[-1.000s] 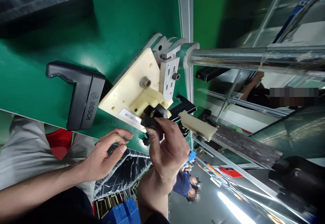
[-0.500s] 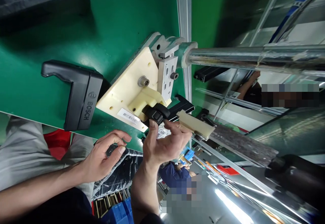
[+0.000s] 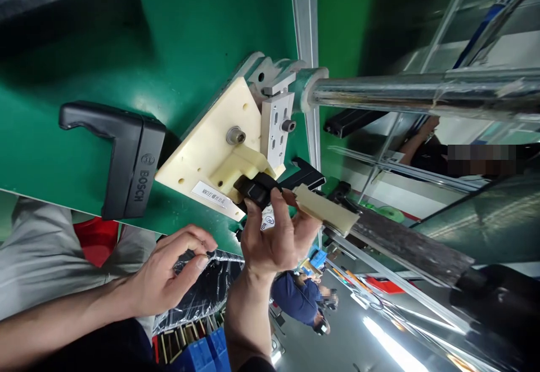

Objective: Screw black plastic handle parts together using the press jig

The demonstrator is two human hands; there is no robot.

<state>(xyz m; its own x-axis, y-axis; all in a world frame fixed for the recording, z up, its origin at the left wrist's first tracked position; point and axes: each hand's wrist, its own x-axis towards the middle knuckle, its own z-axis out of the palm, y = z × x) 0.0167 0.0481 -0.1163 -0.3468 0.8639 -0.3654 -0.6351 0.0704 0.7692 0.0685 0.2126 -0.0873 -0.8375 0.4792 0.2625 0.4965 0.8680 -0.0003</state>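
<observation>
A cream plate (image 3: 211, 147) bolted to a green bench (image 3: 189, 34) anchors the scene. At the plate's lower right corner, a small black part (image 3: 253, 185) sits against a raised cream block on the plate. The person's right hand (image 3: 274, 242) comes up from just below that corner, palm toward the camera. Its thumb and forefinger tips (image 3: 276, 198) touch the black part while the other fingers spread loose, so the hand is not closed around it.

The left hand (image 3: 169, 273) is below the plate's lower left edge, off the rim of the bench, fingers curled and thumb drawn close to the forefinger. Whether anything is pinched between them cannot be told. A clear plastic bag (image 3: 211, 285) of dark pieces lies just beside this hand, directly below the plate.

On the plate, a metal bolt (image 3: 235, 135) stands near the middle and a white label (image 3: 210, 193) runs along the lower edge. A pale grey bracket (image 3: 275, 127) with slots rises at the plate's right edge. From there a shiny steel rod (image 3: 422, 88) stretches away to the right.

Left of the plate, touching its corner, lies a black handle (image 3: 122, 158) lettered BOSCH. To the lower right of the plate, just beside the right hand's fingers, a cream wedge (image 3: 327, 209) caps a dark bar (image 3: 409, 245). Far below the plate, a person in blue (image 3: 297, 299) is seen in the distance.
</observation>
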